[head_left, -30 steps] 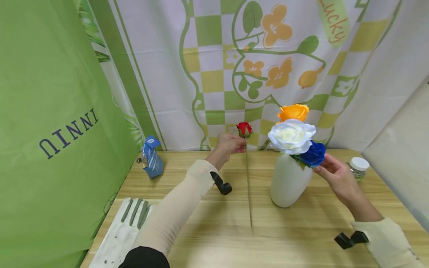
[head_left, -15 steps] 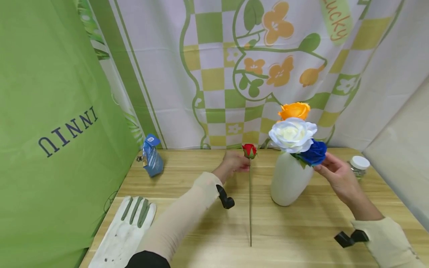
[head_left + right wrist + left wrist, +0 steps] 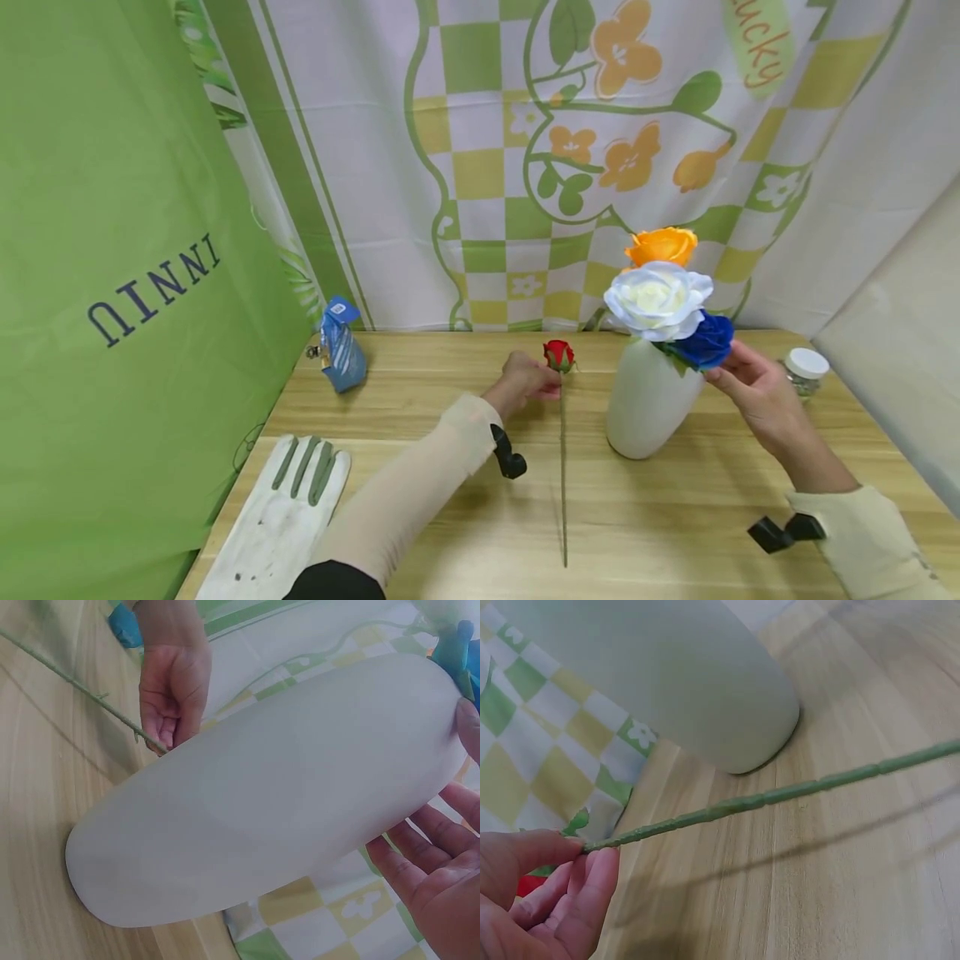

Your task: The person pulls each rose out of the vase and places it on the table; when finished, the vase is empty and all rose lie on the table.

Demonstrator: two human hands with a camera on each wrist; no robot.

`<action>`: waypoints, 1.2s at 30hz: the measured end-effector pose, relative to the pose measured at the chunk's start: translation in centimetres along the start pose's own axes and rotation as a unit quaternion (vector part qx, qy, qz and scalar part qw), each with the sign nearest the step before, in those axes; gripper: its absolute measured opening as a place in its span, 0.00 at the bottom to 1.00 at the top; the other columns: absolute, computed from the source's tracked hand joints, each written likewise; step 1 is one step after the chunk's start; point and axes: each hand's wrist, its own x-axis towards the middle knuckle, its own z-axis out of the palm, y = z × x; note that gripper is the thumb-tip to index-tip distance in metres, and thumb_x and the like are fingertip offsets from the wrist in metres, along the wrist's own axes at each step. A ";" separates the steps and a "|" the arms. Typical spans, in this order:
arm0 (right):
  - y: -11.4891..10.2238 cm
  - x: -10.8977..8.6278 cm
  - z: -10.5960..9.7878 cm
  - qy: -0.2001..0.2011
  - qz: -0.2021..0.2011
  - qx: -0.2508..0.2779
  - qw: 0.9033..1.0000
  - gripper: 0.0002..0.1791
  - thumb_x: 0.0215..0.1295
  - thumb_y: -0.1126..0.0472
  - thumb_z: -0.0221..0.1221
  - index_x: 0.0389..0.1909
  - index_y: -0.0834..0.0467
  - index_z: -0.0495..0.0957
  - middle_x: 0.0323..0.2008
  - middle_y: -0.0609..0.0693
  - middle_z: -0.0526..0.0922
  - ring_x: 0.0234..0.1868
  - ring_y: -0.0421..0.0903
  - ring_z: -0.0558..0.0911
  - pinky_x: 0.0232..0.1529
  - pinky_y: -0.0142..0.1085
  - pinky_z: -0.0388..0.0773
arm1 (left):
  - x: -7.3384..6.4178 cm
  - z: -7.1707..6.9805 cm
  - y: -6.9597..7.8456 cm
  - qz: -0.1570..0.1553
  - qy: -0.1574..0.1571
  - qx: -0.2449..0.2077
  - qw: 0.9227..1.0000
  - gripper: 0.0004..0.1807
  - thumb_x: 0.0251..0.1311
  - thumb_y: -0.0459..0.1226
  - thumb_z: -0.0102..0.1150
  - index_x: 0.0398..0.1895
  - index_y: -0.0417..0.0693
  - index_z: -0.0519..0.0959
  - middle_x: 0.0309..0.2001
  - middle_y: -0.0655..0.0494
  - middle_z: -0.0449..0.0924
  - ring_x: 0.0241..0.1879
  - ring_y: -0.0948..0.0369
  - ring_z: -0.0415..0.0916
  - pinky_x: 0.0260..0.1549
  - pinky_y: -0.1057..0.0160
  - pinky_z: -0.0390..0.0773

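Observation:
My left hand [image 3: 525, 380] pinches the green stem [image 3: 780, 794] of a red rose [image 3: 558, 356] just below its bloom. The long stem points toward me, left of a white vase [image 3: 647, 408], and casts a shadow on the table. The vase tilts to the right. An orange rose [image 3: 663, 246], a white rose [image 3: 660, 298] and a blue rose [image 3: 705, 340] stand in it. With thumb near the rim and fingers behind, my right hand [image 3: 765, 404] holds the vase [image 3: 262, 795] near its top.
A blue packet [image 3: 343, 350] stands at the back left of the wooden table [image 3: 450, 550]. White work gloves [image 3: 277, 517] lie at the front left. Behind my right hand is a white-lidded jar [image 3: 806, 371]. A patterned curtain [image 3: 480, 175] hangs along the back.
My left hand has lowered the red rose and brought it toward me, so its bloom now sits below the table's back edge in view. The right hand and vase stay in place.

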 end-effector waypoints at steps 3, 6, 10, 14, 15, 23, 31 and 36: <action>0.1 -0.2 0.0 0.000 0.002 0.005 1.000 0.25 0.71 0.77 0.51 0.58 0.49 0.79 0.47 0.38 0.87 0.47 0.30 0.84 0.48 0.18 0.80 | 0.2 0.0 -0.5 -0.003 0.002 -0.001 1.000 0.06 0.52 0.21 0.66 0.25 0.36 0.78 0.14 0.50 0.80 0.12 0.62 0.79 0.16 0.67 0.84; 0.1 -0.3 -0.1 0.003 0.003 0.003 1.000 0.25 0.71 0.77 0.51 0.58 0.49 0.79 0.46 0.38 0.87 0.46 0.30 0.83 0.48 0.18 0.80 | 0.5 0.1 -0.7 -0.007 0.001 -0.001 1.000 0.06 0.53 0.22 0.66 0.26 0.36 0.79 0.15 0.50 0.80 0.12 0.62 0.79 0.17 0.66 0.85; 0.1 -0.4 -0.1 0.004 0.002 -0.002 1.000 0.24 0.71 0.77 0.51 0.58 0.49 0.79 0.46 0.38 0.87 0.46 0.30 0.83 0.48 0.18 0.80 | 0.8 0.2 -1.1 -0.007 0.004 -0.012 1.000 0.09 0.53 0.21 0.66 0.24 0.38 0.76 0.16 0.48 0.81 0.12 0.61 0.80 0.17 0.64 0.85; 0.2 -0.4 -0.2 0.000 0.002 0.004 1.000 0.25 0.72 0.76 0.50 0.60 0.49 0.78 0.47 0.38 0.87 0.46 0.30 0.83 0.48 0.19 0.80 | 1.0 0.3 -1.5 0.002 0.024 -0.004 1.000 0.13 0.52 0.20 0.66 0.21 0.41 0.73 0.16 0.47 0.81 0.11 0.61 0.79 0.16 0.63 0.85; 0.2 -0.4 -0.1 -0.002 0.002 0.007 1.000 0.25 0.72 0.76 0.50 0.60 0.49 0.78 0.47 0.38 0.87 0.47 0.30 0.83 0.49 0.19 0.80 | 0.9 0.3 -1.6 0.005 0.033 0.005 0.999 0.14 0.52 0.20 0.66 0.21 0.41 0.72 0.15 0.47 0.81 0.11 0.61 0.78 0.16 0.63 0.85; 0.5 -0.5 -0.1 -0.011 0.008 0.004 1.000 0.24 0.73 0.76 0.49 0.61 0.49 0.77 0.48 0.39 0.87 0.47 0.31 0.83 0.50 0.19 0.80 | 0.9 0.5 -2.4 0.001 0.061 0.054 0.997 0.12 0.51 0.22 0.68 0.21 0.40 0.75 0.18 0.43 0.83 0.10 0.61 0.77 0.15 0.62 0.85; 0.1 -0.3 0.0 0.005 0.019 -0.017 1.000 0.24 0.73 0.73 0.51 0.60 0.46 0.78 0.47 0.37 0.87 0.46 0.30 0.83 0.48 0.19 0.80 | 1.1 0.4 -2.4 0.008 0.064 0.071 0.995 0.10 0.49 0.22 0.68 0.19 0.40 0.80 0.17 0.45 0.83 0.09 0.61 0.77 0.14 0.62 0.84; 0.1 -0.2 0.1 0.005 0.013 0.004 1.000 0.22 0.74 0.72 0.50 0.61 0.48 0.77 0.51 0.37 0.86 0.48 0.30 0.84 0.50 0.19 0.81 | 1.0 0.3 -2.0 0.027 0.052 0.086 0.995 0.09 0.50 0.24 0.67 0.19 0.42 0.80 0.13 0.50 0.79 0.09 0.63 0.74 0.10 0.65 0.80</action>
